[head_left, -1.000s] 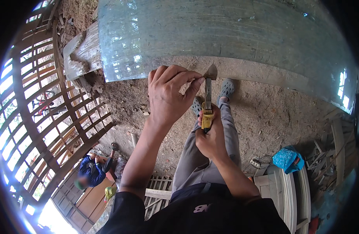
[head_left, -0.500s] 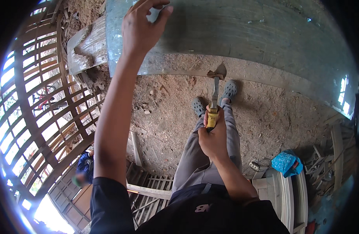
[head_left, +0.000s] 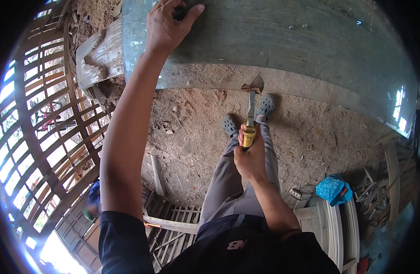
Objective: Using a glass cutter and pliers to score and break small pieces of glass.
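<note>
A large sheet of greenish glass [head_left: 310,45] spans the top of the view. My left hand [head_left: 169,27] rests over its surface at upper middle, fingers bent and thumb spread apart. Low in the middle, my right hand [head_left: 250,157] grips a yellow-handled tool [head_left: 249,134] with a straight metal shank and a flat, dark, pointed piece at its tip. That tip lies at the glass's near edge, above my grey clogs [head_left: 265,106].
A weathered board [head_left: 100,55] adjoins the glass, left. Beyond are a slatted lattice [head_left: 59,137] and a person in blue [head_left: 92,201], partly hidden. Lower right hold a blue bag [head_left: 331,189], scrap wood [head_left: 392,182] and stacked frames [head_left: 338,233]. Dirt floor [head_left: 182,150] surrounds my feet.
My left hand has left the tool's tip and moved up and left onto the glass. My right hand still grips the tool. The person in blue is now more hidden by my arm.
</note>
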Demonstrator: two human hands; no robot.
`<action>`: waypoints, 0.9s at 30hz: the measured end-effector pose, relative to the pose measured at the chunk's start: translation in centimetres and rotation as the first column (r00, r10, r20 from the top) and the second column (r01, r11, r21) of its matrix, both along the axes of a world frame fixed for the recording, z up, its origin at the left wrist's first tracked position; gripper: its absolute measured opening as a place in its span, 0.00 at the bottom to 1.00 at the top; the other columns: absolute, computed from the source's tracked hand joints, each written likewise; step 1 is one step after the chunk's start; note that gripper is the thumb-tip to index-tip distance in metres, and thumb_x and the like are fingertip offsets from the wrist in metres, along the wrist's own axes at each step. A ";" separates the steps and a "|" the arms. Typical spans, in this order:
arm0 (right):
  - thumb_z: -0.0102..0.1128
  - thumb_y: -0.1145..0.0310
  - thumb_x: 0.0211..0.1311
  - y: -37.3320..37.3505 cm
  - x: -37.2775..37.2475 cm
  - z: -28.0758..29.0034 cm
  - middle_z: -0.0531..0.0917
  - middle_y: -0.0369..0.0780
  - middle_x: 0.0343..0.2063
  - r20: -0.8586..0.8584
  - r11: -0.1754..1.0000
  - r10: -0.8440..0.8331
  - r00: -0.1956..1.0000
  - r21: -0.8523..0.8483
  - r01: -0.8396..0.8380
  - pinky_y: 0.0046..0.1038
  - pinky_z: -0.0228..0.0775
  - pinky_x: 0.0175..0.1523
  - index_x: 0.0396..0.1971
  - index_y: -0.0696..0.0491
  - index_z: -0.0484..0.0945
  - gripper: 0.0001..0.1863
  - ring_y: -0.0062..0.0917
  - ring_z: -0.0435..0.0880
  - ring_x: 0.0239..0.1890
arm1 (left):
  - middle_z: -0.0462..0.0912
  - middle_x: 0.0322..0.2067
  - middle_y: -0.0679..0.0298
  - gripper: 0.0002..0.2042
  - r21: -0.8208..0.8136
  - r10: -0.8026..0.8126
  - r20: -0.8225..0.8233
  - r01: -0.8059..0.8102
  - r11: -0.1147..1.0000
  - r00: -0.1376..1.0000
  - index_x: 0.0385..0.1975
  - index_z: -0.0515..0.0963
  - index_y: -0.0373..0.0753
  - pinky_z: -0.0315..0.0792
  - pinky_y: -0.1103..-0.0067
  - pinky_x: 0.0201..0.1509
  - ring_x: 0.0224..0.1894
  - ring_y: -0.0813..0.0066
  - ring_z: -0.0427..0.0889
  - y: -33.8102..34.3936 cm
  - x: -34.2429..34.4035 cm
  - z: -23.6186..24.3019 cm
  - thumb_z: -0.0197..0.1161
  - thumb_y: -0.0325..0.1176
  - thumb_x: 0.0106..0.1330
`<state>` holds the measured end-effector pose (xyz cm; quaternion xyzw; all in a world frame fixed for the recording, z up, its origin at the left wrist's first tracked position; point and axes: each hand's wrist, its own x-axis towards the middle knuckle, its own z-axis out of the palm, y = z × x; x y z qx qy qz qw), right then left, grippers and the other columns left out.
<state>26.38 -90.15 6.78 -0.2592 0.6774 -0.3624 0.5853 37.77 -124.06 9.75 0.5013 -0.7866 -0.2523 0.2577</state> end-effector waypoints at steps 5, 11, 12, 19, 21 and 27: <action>0.52 0.85 0.48 -0.2 0.0 -0.3 0.72 0.44 0.35 0.021 0.998 -0.007 1.000 -0.063 0.008 0.37 0.71 0.47 0.57 0.59 0.64 0.31 0.33 0.75 0.36 | 0.82 0.38 0.55 0.18 -0.049 -0.002 0.070 0.005 0.999 0.998 0.53 0.85 0.41 0.76 0.68 0.50 0.42 0.60 0.82 0.0 0.0 0.1 0.71 0.41 0.67; 0.52 0.84 0.48 0.1 0.4 1.3 0.72 0.44 0.37 0.047 0.997 -0.051 0.998 -0.052 0.053 0.36 0.70 0.47 0.57 0.59 0.63 0.30 0.31 0.75 0.37 | 0.83 0.38 0.55 0.18 -0.057 0.002 0.069 0.002 0.998 0.998 0.53 0.85 0.41 0.77 0.67 0.50 0.43 0.59 0.82 -0.1 0.0 0.0 0.72 0.42 0.66; 0.52 0.84 0.48 0.0 0.6 1.5 0.72 0.44 0.37 0.047 0.997 -0.051 0.998 -0.053 0.054 0.36 0.70 0.47 0.57 0.59 0.63 0.30 0.31 0.75 0.37 | 0.83 0.38 0.55 0.18 -0.071 -0.003 0.073 0.008 0.997 0.997 0.53 0.86 0.41 0.76 0.67 0.50 0.43 0.59 0.82 -0.1 0.0 0.0 0.72 0.42 0.66; 0.53 0.85 0.50 -0.2 1.6 2.7 0.69 0.38 0.37 0.155 0.991 -0.133 0.979 -0.008 0.136 0.27 0.70 0.42 0.55 0.57 0.64 0.28 0.22 0.73 0.35 | 0.84 0.38 0.55 0.18 -0.053 -0.004 0.094 0.009 0.999 0.996 0.52 0.86 0.42 0.77 0.67 0.50 0.43 0.58 0.82 0.0 0.0 0.3 0.71 0.41 0.65; 0.53 0.86 0.51 -0.4 1.7 3.0 0.69 0.37 0.37 0.225 0.982 -0.185 0.957 0.015 0.186 0.24 0.70 0.42 0.55 0.57 0.64 0.28 0.20 0.73 0.35 | 0.84 0.38 0.54 0.18 -0.065 -0.003 0.094 0.009 0.998 0.996 0.52 0.86 0.41 0.77 0.66 0.50 0.42 0.58 0.83 -0.1 -0.1 0.3 0.71 0.41 0.65; 0.52 0.87 0.51 -0.8 1.8 3.6 0.68 0.36 0.38 0.243 0.978 -0.207 0.948 0.018 0.209 0.23 0.70 0.43 0.58 0.56 0.63 0.31 0.17 0.72 0.36 | 0.85 0.38 0.53 0.18 -0.089 -0.015 0.065 0.020 0.996 0.998 0.52 0.85 0.41 0.77 0.65 0.50 0.43 0.56 0.83 -0.2 0.1 0.1 0.71 0.42 0.65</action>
